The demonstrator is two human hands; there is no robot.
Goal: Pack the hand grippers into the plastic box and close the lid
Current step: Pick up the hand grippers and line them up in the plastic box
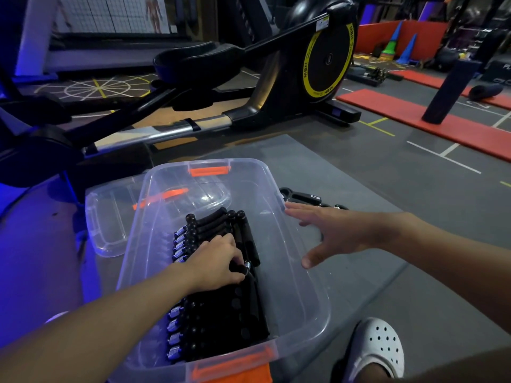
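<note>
Your left hand (218, 261) is down inside the plastic box (298, 286) at mid-frame, fingers curled around one hand gripper (244, 268) among the packed hand grippers (218, 308). Your right hand (334, 233) hovers open over the box's right rim — fingers spread, holding nothing. The lid (110, 217) lies off the box at its left, and more grippers (304, 196) sit on the floor just beyond the right rim.

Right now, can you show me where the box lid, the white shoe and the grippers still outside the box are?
Box lid (110, 217), head view, on its clear flat top.
White shoe (378, 344), head view, on the holed toe part.
Grippers outside the box (304, 195), head view, on a black handle beside the box's right wall.
</note>
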